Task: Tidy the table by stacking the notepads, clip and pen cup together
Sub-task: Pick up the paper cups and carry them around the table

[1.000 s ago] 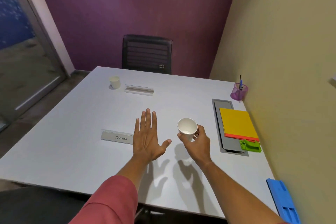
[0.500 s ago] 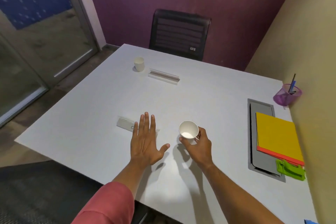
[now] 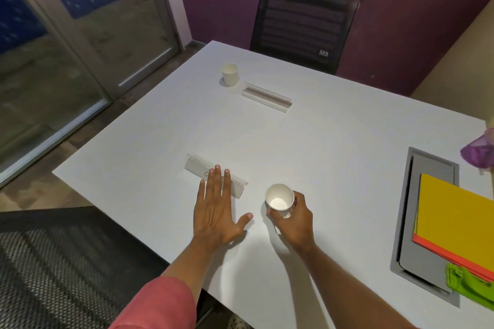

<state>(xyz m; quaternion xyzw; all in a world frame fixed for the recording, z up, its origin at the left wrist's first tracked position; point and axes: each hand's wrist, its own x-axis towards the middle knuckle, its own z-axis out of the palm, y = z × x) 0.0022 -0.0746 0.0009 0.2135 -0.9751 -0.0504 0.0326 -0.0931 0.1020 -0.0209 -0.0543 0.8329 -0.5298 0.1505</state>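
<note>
The view has swung to the left since a second ago. The pen cup, purple and see-through, now sits cut off at the far right edge. The notepads, yellow on top of orange, lie on a gray tray at the right, and the green clip sits just near them. These things look like they are in the same spots as before, so that group seems tidy already.

The right hand is still wrapped around a small white paper cup, low over the table. The left hand is flat and open, fingers spread, holding nothing. Its fingertips reach over a clear name stand.

The table is white and smooth. At the far side stand another paper cup and a second clear stand. A black chair waits by the purple wall. Glass doors are on the left.
</note>
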